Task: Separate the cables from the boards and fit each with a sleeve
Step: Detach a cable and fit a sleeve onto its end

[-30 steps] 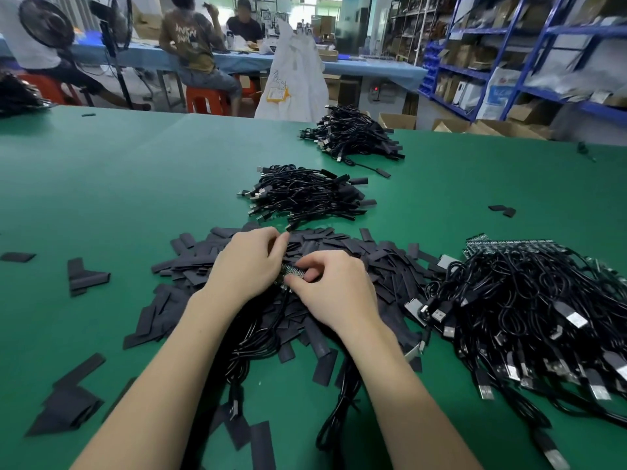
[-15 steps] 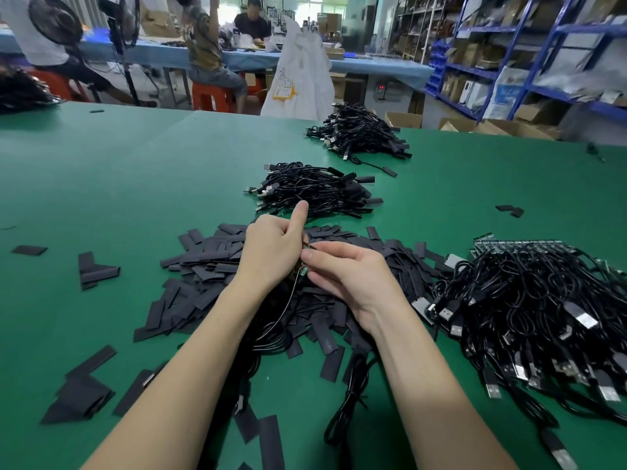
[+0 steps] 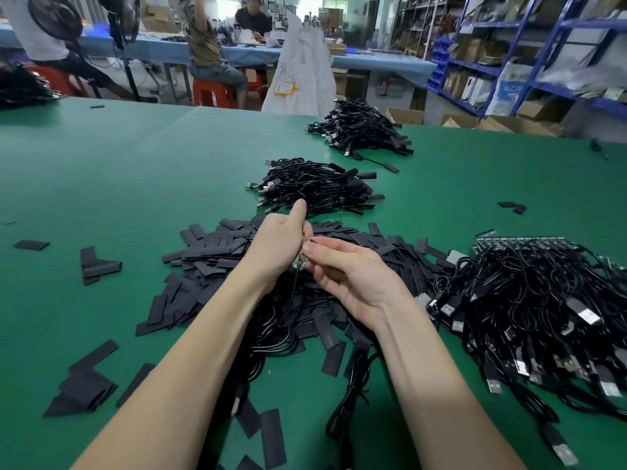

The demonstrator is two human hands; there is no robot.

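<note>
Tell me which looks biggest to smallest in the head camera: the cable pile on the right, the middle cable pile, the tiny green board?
1. Right cable pile, though nearness may exaggerate it.
2. Middle cable pile.
3. Green board, pinched between both hands.

The left hand [image 3: 276, 247] and right hand [image 3: 353, 276] meet above the pile of sleeves [image 3: 217, 259], which spreads on the table [image 3: 118, 171] below and to the left of them, and a small board [image 3: 300, 264] sits between the 2 hands with its cable [image 3: 288, 320] hanging down over the pile. Just beyond the left hand lies 1 heap of cables [image 3: 315, 186], with a 2nd heap [image 3: 361, 130] farther behind it. To the right of the right hand lies a large tangle of cables [image 3: 543, 310], with a strip of boards [image 3: 519, 241] at its far edge.
</note>
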